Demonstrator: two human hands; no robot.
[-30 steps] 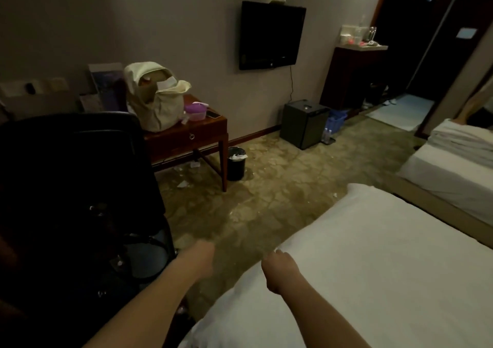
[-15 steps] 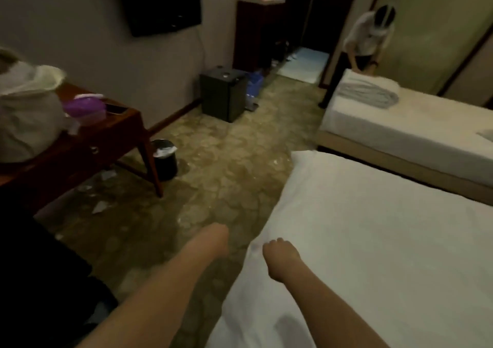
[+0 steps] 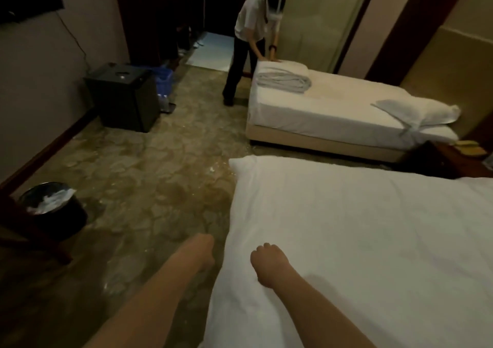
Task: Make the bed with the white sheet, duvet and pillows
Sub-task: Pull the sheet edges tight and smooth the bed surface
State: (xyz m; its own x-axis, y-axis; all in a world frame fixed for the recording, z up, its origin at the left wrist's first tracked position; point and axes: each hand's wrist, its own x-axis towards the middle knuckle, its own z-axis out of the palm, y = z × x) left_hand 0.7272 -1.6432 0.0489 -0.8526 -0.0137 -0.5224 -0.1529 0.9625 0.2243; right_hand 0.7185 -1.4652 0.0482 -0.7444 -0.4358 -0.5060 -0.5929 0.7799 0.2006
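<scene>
The near bed is covered by a white sheet (image 3: 360, 241) lying smooth over its whole top, one corner of it jutting out at the bed's far left corner above the patterned carpet (image 3: 149, 176). The right hand (image 3: 269, 263) sits on the sheet close to the bed's left edge, its fingers (image 3: 262, 249) curled under into a fist that seems to bunch the fabric; whether it truly grips cloth I cannot tell for sure. The left hand (image 3: 204, 250) hangs just off that same left edge, over the carpet, its fingers folded down out of sight, so I cannot tell whether they hold the sheet's hem or nothing. Across the aisle stands a second bed (image 3: 333, 112), with a folded white duvet (image 3: 282, 79) at its foot end and a pillow (image 3: 418, 111) near its head end. Another person (image 3: 250, 40) in a white top and dark trousers bends over that bed's foot corner, both hands down on the bedding. Against the left wall stands a black mini fridge (image 3: 125, 96), and a black waste bin (image 3: 53, 208) with white paper in it stands on the carpet at the left.
</scene>
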